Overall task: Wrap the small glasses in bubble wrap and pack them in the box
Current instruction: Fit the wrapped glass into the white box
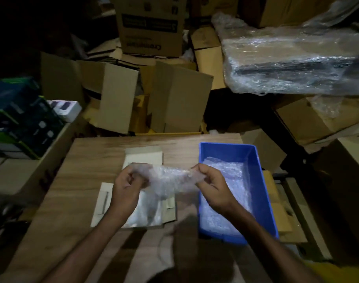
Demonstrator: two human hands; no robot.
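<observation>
Both hands are raised above the open box (105, 203). The left hand (126, 185) and right hand (212, 185), apart, each pinch one end of the bubble wrap (170, 180), knuckles toward the camera.

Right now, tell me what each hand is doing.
Left hand: closed, gripping one end of the bubble wrap.
Right hand: closed, pinching the other end of the same bubble wrap.
</observation>
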